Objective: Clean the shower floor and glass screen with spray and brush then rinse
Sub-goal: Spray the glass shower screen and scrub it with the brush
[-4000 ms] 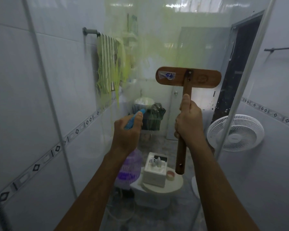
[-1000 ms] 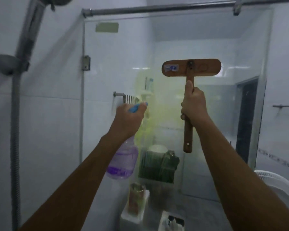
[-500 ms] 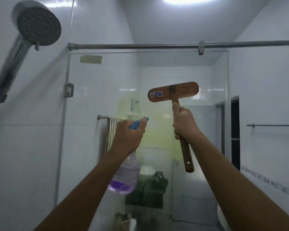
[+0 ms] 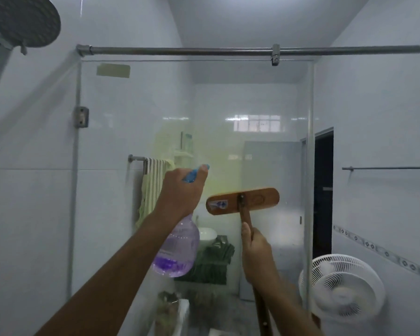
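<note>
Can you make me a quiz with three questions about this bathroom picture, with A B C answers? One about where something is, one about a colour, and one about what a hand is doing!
1. Where is the white fan?
A) low on the right
B) high on the left
C) top middle

2. What colour is the liquid in the spray bottle?
A) red
B) purple
C) black

3. What is the right hand doing?
A) hanging empty
B) waving flat and open
C) gripping the brush by its handle

Answers:
1 A, the fan sits low at the right side of the picture.
2 B, purple liquid pools at the bottom of the clear bottle.
3 C, its fingers curl round the wooden handle.
</note>
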